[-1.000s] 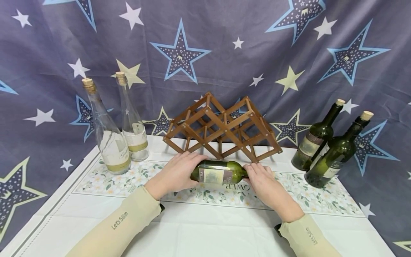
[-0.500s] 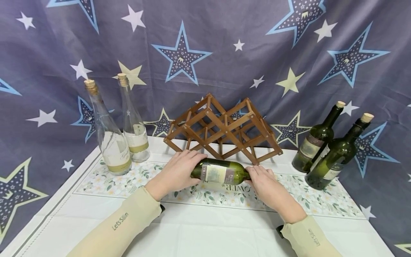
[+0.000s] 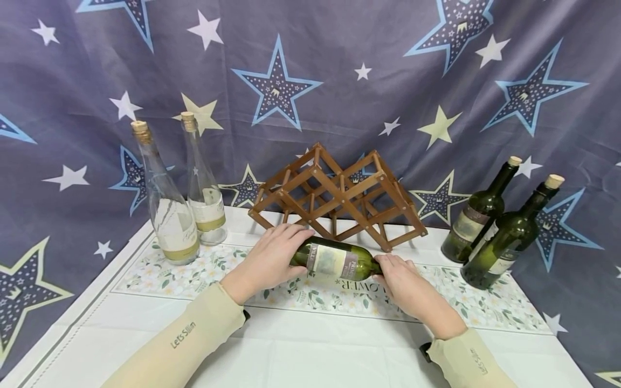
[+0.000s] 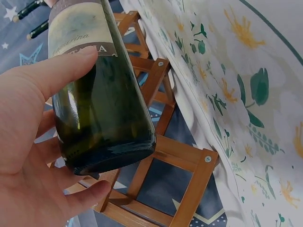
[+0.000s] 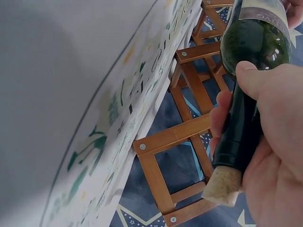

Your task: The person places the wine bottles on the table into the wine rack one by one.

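Observation:
A green glass wine bottle point(image 3: 335, 260) lies sideways between both hands, in front of the wooden wine rack point(image 3: 339, 196). My left hand point(image 3: 274, 258) grips the bottle's base end, thumb across the lower edge of the label in the left wrist view. The right hand point(image 3: 405, 285) holds the neck, its thumb at the shoulder of the bottle; a cork point(image 5: 222, 185) sticks out past the fingers in the right wrist view. In the head view the right hand hides the neck and cork. The rack's diamond-shaped openings hold no bottles.
Two clear corked bottles point(image 3: 170, 215) stand at the left of the table. Two dark green corked bottles point(image 3: 504, 242) stand at the right. A floral runner point(image 3: 310, 299) crosses the white table point(image 3: 310, 345), and a star-patterned curtain point(image 3: 339, 54) hangs behind.
The bottle's neck end has dipped slightly toward the right and nearer to me, with the right hand following. The label has turned a little. The left hand keeps its grip on the base.

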